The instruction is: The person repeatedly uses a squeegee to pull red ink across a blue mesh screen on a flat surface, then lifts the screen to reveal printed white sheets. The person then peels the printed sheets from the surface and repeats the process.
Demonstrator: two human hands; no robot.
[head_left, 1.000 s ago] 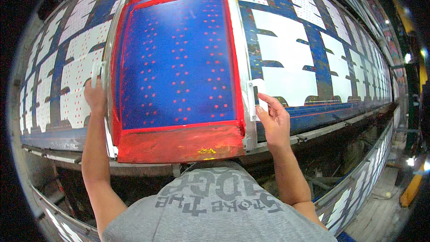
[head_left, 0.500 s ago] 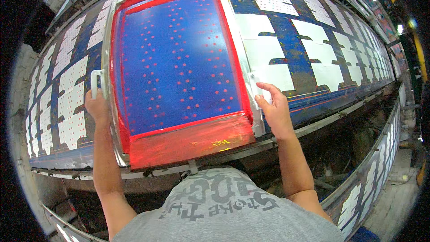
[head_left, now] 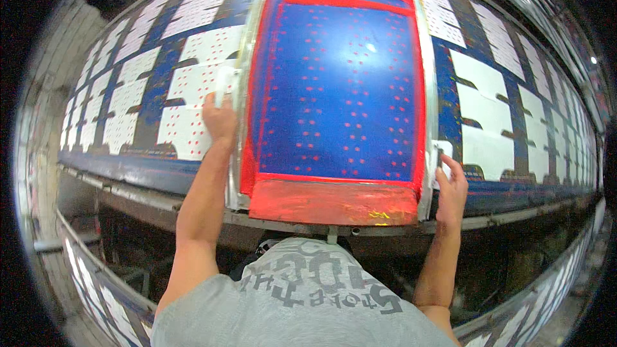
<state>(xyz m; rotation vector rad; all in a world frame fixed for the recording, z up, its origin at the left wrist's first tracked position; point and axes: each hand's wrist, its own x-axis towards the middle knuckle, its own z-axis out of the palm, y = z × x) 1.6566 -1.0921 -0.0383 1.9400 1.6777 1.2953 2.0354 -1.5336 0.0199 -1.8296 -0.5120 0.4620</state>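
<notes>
A screen-printing frame (head_left: 427, 77) lies on the long table, its blue mesh (head_left: 334, 96) dotted with small red marks. Red ink (head_left: 347, 3) smears the mesh's edges, thickest in a band at the far end. Across the near end runs a red-stained flap (head_left: 328, 202). My left hand (head_left: 220, 121) is closed round the white handle (head_left: 226, 83) on the frame's left side. At the lower right, my right hand (head_left: 452, 189) has its fingers curled on the other white handle (head_left: 443, 148), thumb on the near side.
White cut panels with red dots (head_left: 199, 90) lie in columns left of the frame. To its right are plain white panels (head_left: 482, 115). A rail (head_left: 514, 215) runs along the table's near edge, close to my body. Further panel-covered tables (head_left: 109, 302) show below.
The frame now sits further right in the picture and straighter, as the view has shifted too. My right fingers, looser before, are now curled closer on their handle. My left hand keeps its grip.
</notes>
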